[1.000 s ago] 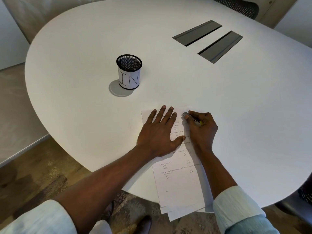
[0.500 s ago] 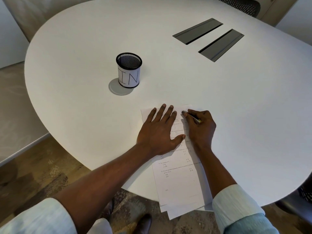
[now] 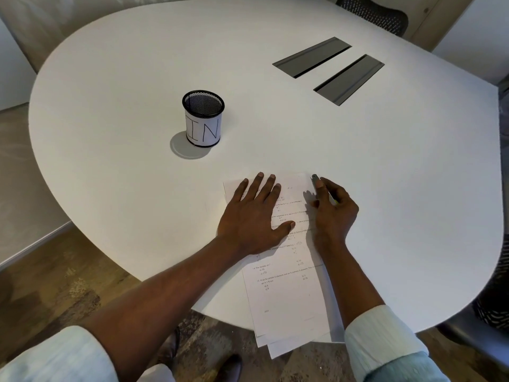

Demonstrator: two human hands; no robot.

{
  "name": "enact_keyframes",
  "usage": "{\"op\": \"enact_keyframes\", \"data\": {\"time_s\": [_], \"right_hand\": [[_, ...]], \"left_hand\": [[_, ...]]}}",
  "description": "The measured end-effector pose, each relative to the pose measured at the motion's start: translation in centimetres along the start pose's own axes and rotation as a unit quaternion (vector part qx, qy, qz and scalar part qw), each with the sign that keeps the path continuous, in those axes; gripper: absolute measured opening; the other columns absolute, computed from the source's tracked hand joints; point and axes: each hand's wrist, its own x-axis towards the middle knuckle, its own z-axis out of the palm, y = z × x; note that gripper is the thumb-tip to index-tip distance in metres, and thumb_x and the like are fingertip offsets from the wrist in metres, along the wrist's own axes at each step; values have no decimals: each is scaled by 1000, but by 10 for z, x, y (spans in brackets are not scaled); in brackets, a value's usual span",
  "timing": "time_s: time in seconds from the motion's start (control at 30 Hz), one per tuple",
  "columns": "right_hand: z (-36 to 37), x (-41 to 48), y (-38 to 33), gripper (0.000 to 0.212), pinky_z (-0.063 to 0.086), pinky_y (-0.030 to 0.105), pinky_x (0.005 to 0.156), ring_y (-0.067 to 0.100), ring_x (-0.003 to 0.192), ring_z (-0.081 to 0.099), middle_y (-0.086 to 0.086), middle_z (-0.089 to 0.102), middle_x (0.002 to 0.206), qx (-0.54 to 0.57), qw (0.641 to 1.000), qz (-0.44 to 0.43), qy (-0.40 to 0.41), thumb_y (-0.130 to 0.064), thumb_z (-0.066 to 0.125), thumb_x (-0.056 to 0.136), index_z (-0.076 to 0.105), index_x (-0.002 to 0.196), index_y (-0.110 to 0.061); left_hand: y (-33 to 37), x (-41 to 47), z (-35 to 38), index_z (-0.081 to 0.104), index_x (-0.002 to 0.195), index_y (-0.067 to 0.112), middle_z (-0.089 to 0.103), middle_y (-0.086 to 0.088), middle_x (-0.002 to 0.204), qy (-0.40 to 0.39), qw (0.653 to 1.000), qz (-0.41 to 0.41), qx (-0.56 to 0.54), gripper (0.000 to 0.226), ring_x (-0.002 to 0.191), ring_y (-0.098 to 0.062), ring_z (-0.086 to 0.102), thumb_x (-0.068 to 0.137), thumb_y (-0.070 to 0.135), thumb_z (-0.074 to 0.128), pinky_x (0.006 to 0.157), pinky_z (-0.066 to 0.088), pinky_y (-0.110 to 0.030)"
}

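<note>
A stack of printed question sheets (image 3: pixel 283 293) lies on the white table (image 3: pixel 137 175) at its near edge, the lower ends hanging over the rim. My left hand (image 3: pixel 254 216) rests flat on the top sheet's upper left part, fingers spread and straight. My right hand (image 3: pixel 334 213) is at the sheet's upper right edge and grips a pen (image 3: pixel 316 180) whose grey tip sticks out past the fingers, just beyond the paper's top right corner. A black mesh pen cup (image 3: pixel 203 121) with a white label reading "IN" stands farther back to the left.
Two dark rectangular cable hatches (image 3: pixel 327 70) are set into the table at the back right. A dark mesh chair (image 3: pixel 377 15) stands behind the table, another chair (image 3: pixel 490 321) at the right. Shoes (image 3: pixel 228 368) show on the patterned floor below.
My right hand has shifted right and slightly back, carrying the pen tip from over the top sheet to just past its top right corner. My left hand stays flat on the paper.
</note>
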Motion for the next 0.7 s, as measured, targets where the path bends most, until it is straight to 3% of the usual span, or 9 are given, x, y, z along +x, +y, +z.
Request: {"op": "enact_keyframes", "data": {"time_s": [0.07, 0.13, 0.23, 0.37, 0.47, 0.6, 0.7], "right_hand": [[-3, 0, -5, 19, 67, 38, 75, 22, 80, 76, 4, 82, 100, 86, 996, 25, 8, -29, 87, 91, 84, 103, -14], [-12, 1, -13, 8, 65, 33, 69, 21, 79, 77, 5, 81, 89, 126, 991, 37, 25, -18, 83, 94, 84, 99, -12], [-33, 4, -16, 8, 63, 27, 70, 24, 81, 79, 5, 83, 95, 122, 992, 22, 40, -10, 78, 96, 83, 102, -11], [-67, 0, -6, 15, 64, 30, 76, 20, 83, 77, 3, 84, 101, 46, 998, -23, 42, -11, 72, 99, 84, 107, -16], [-90, -9, 2, 15, 63, 37, 87, 20, 94, 78, -3, 82, 104, -68, 995, -62, 42, -21, 77, 97, 82, 110, -27], [-110, -27, 6, 23, 58, 18, 75, -2, 89, 72, -17, 75, 114, -159, 980, -119, 32, -21, 79, 95, 77, 109, -40], [-116, -36, 9, 27, 52, 11, 70, 1, 86, 69, -18, 73, 116, -181, 973, -140, 16, -14, 79, 94, 78, 115, -31]], "left_hand": [[0, 0, 0, 23, 173, 18, 10, -2, 184, 1, 1000, 2, -2, 97, 171, -24, 0, 98, 79, 27, 138, 7, -52], [0, 0, 0, 23, 172, 17, 11, -2, 184, 3, 1000, 3, -4, 97, 171, -24, 0, 98, 79, 27, 138, 6, -51], [0, 0, 0, 24, 172, 17, 11, -2, 184, 3, 1000, 0, -6, 96, 171, -23, 1, 98, 78, 29, 139, 5, -51], [1, -2, -2, 25, 172, 17, 11, 0, 184, 1, 1000, 0, -8, 95, 171, -22, -1, 99, 78, 31, 138, 4, -49], [3, -2, -5, 27, 171, 16, 13, -1, 184, 7, 1000, -2, -10, 94, 171, -22, 1, 99, 77, 34, 139, 5, -49], [4, -3, -8, 29, 170, 17, 14, -1, 184, 6, 1000, -5, -15, 94, 171, -22, 3, 99, 78, 37, 138, 5, -49], [4, -3, -9, 32, 168, 16, 15, -2, 183, 1, 1000, -5, -17, 92, 171, -23, 6, 99, 76, 41, 138, 7, -49]]}}
